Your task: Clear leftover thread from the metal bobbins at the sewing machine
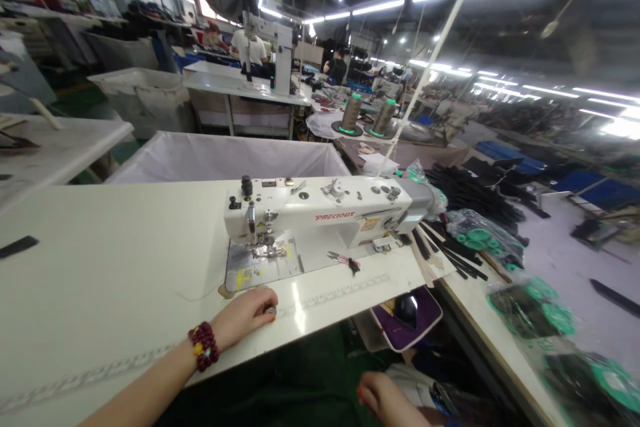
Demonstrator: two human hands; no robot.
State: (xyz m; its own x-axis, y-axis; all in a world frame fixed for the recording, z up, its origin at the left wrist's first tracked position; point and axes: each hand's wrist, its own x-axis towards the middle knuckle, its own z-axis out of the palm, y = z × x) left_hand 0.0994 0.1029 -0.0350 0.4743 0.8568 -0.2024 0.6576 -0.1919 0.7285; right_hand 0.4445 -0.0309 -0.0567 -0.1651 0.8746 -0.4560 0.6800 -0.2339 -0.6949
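My left hand rests on the white sewing table, its fingers closed round a small round metal piece that shows at the fingertips. It is just in front of the needle plate of a white sewing machine. A loose thread lies left of the plate. Pink-handled snips lie beneath the machine's arm. My right hand is below the table's front edge, fingers curled; whatever they may hold is hidden.
Black strips lie at the machine's right end. Bagged green-rimmed spools cover part of the right-hand table. Two thread cones stand behind the machine. A purple-lined bin hangs under the table. People sit further back.
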